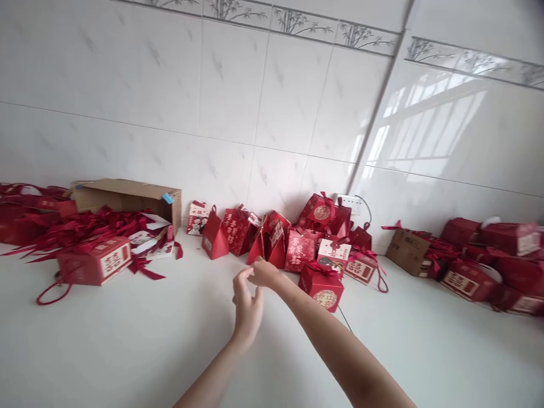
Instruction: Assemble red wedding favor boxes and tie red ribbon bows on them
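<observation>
My left hand [247,306] is raised over the white table, its fingers bent and its thumb standing apart; no object shows in it. My right hand [266,273] meets it at the fingertips, with fingers curled in. Whatever the right fingers may hold is hidden. Just behind both hands stands a small red triangular gift box [256,249]. Beside my right wrist sits a red candy box [322,288] with a ribbon bow and a round gold emblem. A red patterned box [300,250] stands behind my right forearm.
A cardboard carton [127,190] lies at the left behind piled red ribbons [97,226] and a red hexagonal box [96,262]. More red boxes [463,277] are heaped at the right beside a small brown carton [408,252]. A power strip [349,204] leans against the tiled wall [229,96].
</observation>
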A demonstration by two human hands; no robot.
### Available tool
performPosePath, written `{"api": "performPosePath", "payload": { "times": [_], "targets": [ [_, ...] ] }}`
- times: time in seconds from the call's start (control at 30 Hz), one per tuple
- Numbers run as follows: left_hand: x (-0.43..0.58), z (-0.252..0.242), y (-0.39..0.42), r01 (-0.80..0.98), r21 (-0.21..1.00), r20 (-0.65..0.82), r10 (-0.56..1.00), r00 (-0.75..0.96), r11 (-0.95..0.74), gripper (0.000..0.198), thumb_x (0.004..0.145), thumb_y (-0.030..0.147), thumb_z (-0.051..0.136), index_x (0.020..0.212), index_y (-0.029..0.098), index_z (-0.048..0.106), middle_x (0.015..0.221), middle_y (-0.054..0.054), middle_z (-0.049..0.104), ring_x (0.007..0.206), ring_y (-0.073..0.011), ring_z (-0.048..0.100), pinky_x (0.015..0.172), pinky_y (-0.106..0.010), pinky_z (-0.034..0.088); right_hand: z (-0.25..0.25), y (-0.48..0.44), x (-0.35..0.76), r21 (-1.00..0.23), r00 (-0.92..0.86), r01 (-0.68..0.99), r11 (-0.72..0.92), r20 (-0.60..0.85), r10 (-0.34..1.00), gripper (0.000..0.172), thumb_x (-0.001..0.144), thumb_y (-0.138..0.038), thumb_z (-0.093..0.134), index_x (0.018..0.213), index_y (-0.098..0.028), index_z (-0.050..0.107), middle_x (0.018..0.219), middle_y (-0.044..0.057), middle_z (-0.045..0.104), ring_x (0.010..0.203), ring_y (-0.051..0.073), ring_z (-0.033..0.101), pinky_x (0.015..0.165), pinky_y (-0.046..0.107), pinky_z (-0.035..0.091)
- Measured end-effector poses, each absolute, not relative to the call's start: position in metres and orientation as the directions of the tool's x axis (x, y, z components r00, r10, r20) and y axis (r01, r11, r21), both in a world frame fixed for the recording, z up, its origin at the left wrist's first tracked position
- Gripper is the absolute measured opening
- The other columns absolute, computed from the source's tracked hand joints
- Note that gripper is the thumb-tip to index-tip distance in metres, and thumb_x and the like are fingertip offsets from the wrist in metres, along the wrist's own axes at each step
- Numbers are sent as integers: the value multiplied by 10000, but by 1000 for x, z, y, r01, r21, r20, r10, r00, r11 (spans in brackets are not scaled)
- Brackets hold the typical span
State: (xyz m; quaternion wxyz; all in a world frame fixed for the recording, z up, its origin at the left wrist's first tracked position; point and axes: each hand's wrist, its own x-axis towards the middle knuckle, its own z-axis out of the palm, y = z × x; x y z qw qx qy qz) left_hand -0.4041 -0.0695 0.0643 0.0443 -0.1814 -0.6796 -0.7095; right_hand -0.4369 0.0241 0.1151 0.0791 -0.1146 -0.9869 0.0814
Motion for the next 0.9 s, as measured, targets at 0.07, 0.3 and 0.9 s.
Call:
{"api": "performPosePath", "payload": {
  "times": [0.07, 0.3, 0.9],
  "targets": [
    [-407, 63, -69, 308, 950, 314, 184, -931, -58, 356, 752, 147, 463, 1098, 227, 474, 1229, -99, 497, 1212, -267, 450, 1034, -500, 312, 134, 34, -422, -171, -959, 182, 968, 185, 213, 193, 873, -342, 590, 907, -159, 640, 961, 49, 656, 858, 174, 634, 748, 313, 517],
    [-410, 59, -65, 321, 946, 321, 236, -917, -41, 326, 741, 178, 483, 1062, 239, 479, 1231, -90, 496, 1198, -277, 456, 1049, -542, 262, 191, 142, -346, -226, -737, 384, 895, 509, 445, 306, 966, -241, 308, 1108, -164, 567, 1167, 110, 577, 1046, 182, 559, 864, 295, 469],
    [-409, 44, -65, 797, 573, 668, 456, -589, 190, 284, 791, 188, 424, 1054, 240, 517, 1200, -101, 542, 1159, -277, 517, 884, -427, 401, 84, 277, -254, -520, -320, 688, 505, 408, 855, 227, 871, -191, 582, 1095, -155, 578, 1258, 123, 516, 1157, 264, 496, 947, 426, 425]
  ]
}}
